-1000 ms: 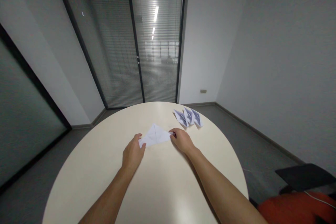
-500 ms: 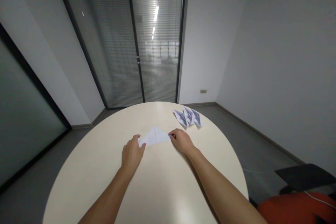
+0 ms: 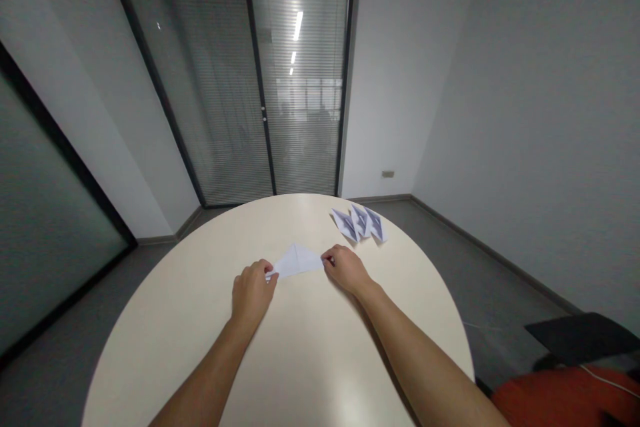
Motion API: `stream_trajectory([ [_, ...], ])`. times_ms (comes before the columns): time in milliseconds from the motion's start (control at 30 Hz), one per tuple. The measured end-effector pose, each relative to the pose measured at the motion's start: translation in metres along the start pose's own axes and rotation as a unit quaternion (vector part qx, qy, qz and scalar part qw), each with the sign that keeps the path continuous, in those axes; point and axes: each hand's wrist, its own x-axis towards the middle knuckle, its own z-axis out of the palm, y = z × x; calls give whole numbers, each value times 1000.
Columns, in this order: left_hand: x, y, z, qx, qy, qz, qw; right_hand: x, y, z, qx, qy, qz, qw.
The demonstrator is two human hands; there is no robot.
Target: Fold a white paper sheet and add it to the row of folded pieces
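A white sheet of folded paper [image 3: 299,261], peaked at the top with a crease down its middle, lies between my hands over the table. My left hand [image 3: 254,285] pinches its left corner between thumb and fingers. At the right corner, my right hand [image 3: 346,267] is closed on the paper with fingertips together. Part of each corner is hidden by the fingers. Beyond my right hand, several folded paper boats [image 3: 360,221] stand close together near the far right edge of the table.
The round cream table [image 3: 190,320] fills the lower middle. A red chair seat [image 3: 560,397] with a black part [image 3: 583,339] is at the lower right. Past the table stand a glass door with blinds [image 3: 305,133] and a white wall [image 3: 530,113] with a socket [image 3: 387,174].
The fingers of my left hand have curled in on the left corner of the paper, which is now gripped closer. My right hand and the paper boats stay in place.
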Motion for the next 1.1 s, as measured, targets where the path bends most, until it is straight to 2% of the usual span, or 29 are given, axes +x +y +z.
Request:
stream_trajectory([
  [500, -4, 6, -7, 75, -25, 50, 996, -6, -8, -14, -23, -28, -17, 999],
  [1100, -7, 13, -15, 70, -60, 73, 993, -7, -15, -18, -78, -37, -12, 996],
])
